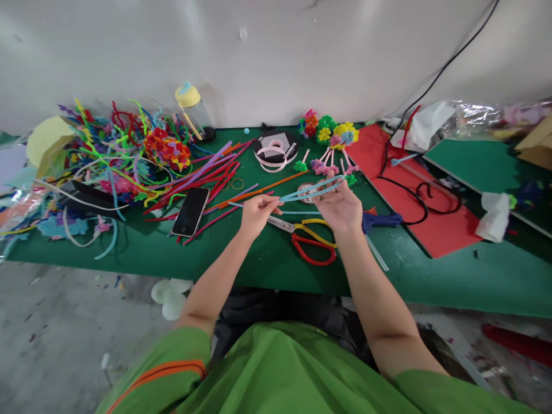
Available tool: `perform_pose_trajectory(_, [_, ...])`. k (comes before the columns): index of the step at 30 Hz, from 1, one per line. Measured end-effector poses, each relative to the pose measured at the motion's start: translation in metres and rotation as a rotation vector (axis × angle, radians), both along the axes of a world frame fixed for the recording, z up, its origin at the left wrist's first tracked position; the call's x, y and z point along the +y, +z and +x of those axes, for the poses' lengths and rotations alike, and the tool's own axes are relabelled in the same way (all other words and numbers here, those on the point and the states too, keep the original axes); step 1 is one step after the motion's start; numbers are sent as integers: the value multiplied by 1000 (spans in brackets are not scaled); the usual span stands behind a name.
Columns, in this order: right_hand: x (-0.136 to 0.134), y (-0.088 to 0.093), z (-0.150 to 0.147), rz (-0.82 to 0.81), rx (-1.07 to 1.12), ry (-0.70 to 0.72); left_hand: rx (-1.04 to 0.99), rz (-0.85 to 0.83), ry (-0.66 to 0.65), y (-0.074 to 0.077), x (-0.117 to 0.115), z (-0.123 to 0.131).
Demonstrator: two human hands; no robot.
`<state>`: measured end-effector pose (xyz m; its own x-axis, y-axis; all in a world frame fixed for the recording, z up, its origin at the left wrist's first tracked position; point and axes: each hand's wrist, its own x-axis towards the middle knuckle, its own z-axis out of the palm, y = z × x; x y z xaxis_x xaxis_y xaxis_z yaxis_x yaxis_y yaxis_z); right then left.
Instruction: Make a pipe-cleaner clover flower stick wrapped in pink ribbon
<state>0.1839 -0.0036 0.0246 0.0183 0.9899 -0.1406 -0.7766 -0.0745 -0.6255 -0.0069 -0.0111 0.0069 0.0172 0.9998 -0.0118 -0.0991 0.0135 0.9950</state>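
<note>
Light blue pipe cleaners (298,196) stretch between my two hands above the green table. My left hand (259,214) pinches them near their left part, and a short end sticks out to its left. At their right end, my right hand (340,206) holds them between thumb and fingers, palm turned up. Below the hands lie scissors (314,241) with one red and one yellow handle. Another light blue pipe cleaner (302,213) lies on the table just above the scissors. A blue glue gun (382,220) rests right of my right hand.
Loose pipe cleaners (215,172), a phone (190,211) and a tangled colourful heap (129,149) lie left. A bottle (196,112), a ribbon roll (276,150) and fuzzy flowers (345,135) stand behind. Red board (448,224) and a black cable (435,75) are right.
</note>
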Motion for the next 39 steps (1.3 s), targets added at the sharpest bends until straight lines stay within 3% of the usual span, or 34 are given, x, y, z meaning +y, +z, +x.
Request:
perform_pose_trajectory(11, [-2, 5, -3, 67, -35, -13, 266, -25, -119, 4, -3, 0])
perform_pose_trajectory(23, [-1, 0, 0, 60, 7, -32, 358, -50, -284, 4, -4, -1])
perform_pose_trajectory(30, [-1, 3, 2, 16, 32, -5, 261, -105, -317, 7, -4, 1])
perform_pose_trajectory(39, [-5, 10, -2, 195, -184, 40, 93, -162, -301, 4, -4, 0])
